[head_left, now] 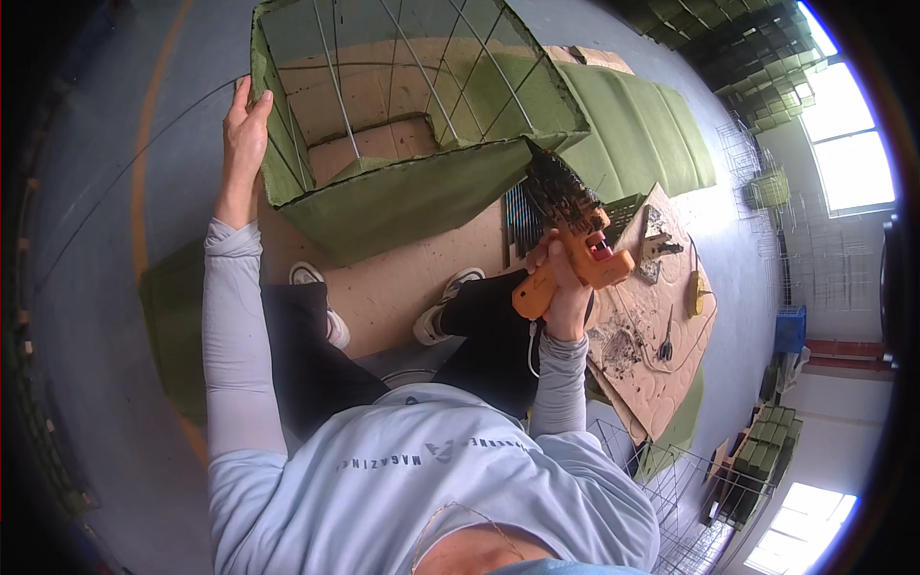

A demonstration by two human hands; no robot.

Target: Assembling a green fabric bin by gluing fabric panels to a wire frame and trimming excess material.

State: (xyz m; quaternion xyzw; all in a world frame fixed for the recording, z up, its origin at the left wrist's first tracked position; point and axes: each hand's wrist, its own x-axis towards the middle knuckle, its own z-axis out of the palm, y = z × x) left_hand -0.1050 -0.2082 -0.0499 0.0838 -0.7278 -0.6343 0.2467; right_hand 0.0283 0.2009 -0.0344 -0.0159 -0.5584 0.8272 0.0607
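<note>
The left hand (244,134) grips the edge of a green fabric-covered wire frame (402,182). The right hand (563,287) is wrapped around an orange glue gun (575,264), aimed at the frame's corner.

Workshop or small factory floor: grey concrete is showing beyond the left hand (244,129), stacks of green fabric-covered wire boxes (767,450) and bare wire frames (757,144) are standing past the right hand (565,283), scissors (665,343) are lying on glue-crusted cardboard (637,359) beside it
</note>
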